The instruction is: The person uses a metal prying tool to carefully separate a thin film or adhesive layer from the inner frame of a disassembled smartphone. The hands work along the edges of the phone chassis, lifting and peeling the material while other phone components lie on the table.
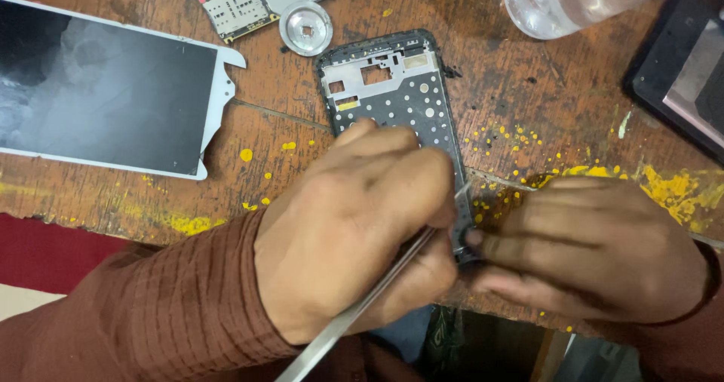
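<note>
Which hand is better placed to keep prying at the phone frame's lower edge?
Probably the left hand: it grips the metal tweezers, tip at the phone frame edge. The right hand only steadies the frame.

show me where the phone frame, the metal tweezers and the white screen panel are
phone frame [392,95], head view, on its perforated upper plate
metal tweezers [343,322], head view, on the shaft below the left hand
white screen panel [105,88], head view, on the dark glass
</note>
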Demonstrator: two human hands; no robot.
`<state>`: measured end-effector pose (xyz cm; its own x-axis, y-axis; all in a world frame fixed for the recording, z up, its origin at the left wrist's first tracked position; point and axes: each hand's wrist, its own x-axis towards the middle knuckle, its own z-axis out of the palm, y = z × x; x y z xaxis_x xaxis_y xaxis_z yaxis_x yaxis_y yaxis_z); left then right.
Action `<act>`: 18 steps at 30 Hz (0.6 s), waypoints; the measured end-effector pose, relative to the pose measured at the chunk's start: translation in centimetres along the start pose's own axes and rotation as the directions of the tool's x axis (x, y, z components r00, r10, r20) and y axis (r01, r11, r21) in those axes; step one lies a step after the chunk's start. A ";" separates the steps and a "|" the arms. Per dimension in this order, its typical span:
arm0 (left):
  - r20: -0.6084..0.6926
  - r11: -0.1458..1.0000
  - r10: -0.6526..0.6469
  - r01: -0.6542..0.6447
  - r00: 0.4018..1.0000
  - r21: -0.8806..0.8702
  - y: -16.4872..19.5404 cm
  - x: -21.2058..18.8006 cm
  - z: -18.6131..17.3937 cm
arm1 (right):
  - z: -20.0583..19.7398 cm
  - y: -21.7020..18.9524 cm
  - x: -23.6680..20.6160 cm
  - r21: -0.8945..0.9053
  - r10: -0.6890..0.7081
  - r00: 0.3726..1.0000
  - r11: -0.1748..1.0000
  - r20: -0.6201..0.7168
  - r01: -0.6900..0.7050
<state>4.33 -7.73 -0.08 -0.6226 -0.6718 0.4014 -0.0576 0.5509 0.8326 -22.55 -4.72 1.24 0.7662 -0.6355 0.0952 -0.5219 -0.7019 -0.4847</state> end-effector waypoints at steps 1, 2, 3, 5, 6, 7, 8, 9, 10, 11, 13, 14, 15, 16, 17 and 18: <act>-0.021 1.000 0.013 -0.013 1.000 0.002 0.0 -0.1 -0.1 | 0.2 -0.3 0.1 0.026 0.043 0.999 0.999 -0.013 -0.042; -0.043 1.000 0.028 -0.028 0.999 0.008 0.0 -0.2 -0.2 | 0.4 -0.8 0.2 -0.019 0.201 0.978 0.979 -0.052 -0.202; -0.058 0.999 0.032 -0.032 0.998 0.012 -0.1 -0.2 -0.3 | 0.8 -1.4 0.4 -0.058 0.350 0.931 0.932 -0.100 -0.357; -0.081 0.999 0.034 -0.033 0.996 0.008 -0.1 -0.4 -0.4 | 1.3 -2.4 0.9 -0.110 0.540 0.825 0.821 -0.165 -0.560; -0.085 1.000 0.027 -0.028 0.996 -0.002 -0.1 -0.4 -0.3 | 1.4 -3.0 1.2 -0.138 0.590 0.787 0.777 -0.181 -0.614; -0.091 1.000 0.025 -0.026 0.996 -0.007 -0.1 -0.4 -0.2 | 1.4 -3.4 1.5 -0.167 0.632 0.748 0.730 -0.204 -0.662; -0.097 1.000 0.022 -0.023 0.995 -0.007 -0.1 -0.4 -0.2 | 1.4 -3.7 1.9 -0.145 0.624 0.751 0.740 -0.216 -0.657; -0.092 1.000 0.009 -0.010 0.996 -0.010 0.0 -0.4 -0.2 | 1.4 -4.1 2.2 -0.121 0.619 0.752 0.748 -0.227 -0.652; -0.083 1.000 -0.007 0.006 0.996 -0.013 0.0 -0.3 -0.2 | 1.3 -4.4 2.6 -0.095 0.614 0.753 0.756 -0.237 -0.647; -0.073 1.000 -0.023 0.021 0.997 -0.016 0.0 -0.2 -0.2 | 1.3 -4.6 2.9 -0.085 0.597 0.762 0.771 -0.250 -0.632; -0.054 1.000 -0.013 0.012 0.998 -0.014 0.2 0.1 -0.3 | 1.4 -5.1 3.2 -0.071 0.565 0.779 0.796 -0.274 -0.602; -0.042 1.000 -0.008 0.008 0.999 -0.011 0.3 0.3 -0.4 | 1.4 -5.2 3.4 -0.056 0.589 0.758 0.778 -0.280 -0.625; -0.046 0.999 -0.023 0.022 0.999 -0.027 0.5 0.4 -0.4 | 1.5 -5.5 3.4 -0.041 0.613 0.736 0.760 -0.288 -0.649; -0.046 0.999 -0.032 0.030 0.998 -0.042 0.6 0.5 -0.5 | 1.5 -5.7 3.5 -0.027 0.638 0.709 0.738 -0.301 -0.675; -0.045 0.998 -0.036 0.034 0.998 -0.062 0.8 0.6 -0.5 | 1.5 -6.1 3.5 -0.016 0.654 0.684 0.719 -0.323 -0.695; -0.040 0.997 -0.042 0.039 0.998 -0.068 1.1 0.6 -0.5 | 1.5 -6.4 3.6 -0.008 0.669 0.661 0.701 -0.340 -0.713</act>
<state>4.26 -7.82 1.25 -0.5881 -0.7136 0.3807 -0.0293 0.4892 0.8717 -15.91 -2.02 3.35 0.0298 -0.9990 0.0338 -0.9153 -0.0409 -0.4008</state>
